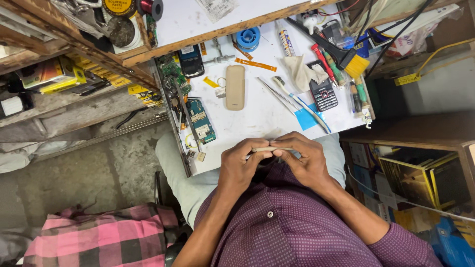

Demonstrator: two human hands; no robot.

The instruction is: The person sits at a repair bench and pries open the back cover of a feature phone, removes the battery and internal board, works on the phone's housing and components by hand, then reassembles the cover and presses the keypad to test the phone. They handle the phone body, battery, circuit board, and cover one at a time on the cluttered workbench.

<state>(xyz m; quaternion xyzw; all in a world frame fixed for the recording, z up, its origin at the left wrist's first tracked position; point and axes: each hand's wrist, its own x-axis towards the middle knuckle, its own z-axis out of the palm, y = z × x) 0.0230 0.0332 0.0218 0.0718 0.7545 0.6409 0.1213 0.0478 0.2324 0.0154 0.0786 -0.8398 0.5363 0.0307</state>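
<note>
Together, the left hand (241, 165) and right hand (303, 160) pinch a thin beige strip (271, 149) by its ends, steady at the desk (257, 116) edge, tweezers (277, 96) just beyond.

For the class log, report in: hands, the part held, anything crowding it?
Left hand and right hand both pinch a thin beige strip edge-on. Held over the white board. Beige phone cover and tweezers lie apart.
</note>
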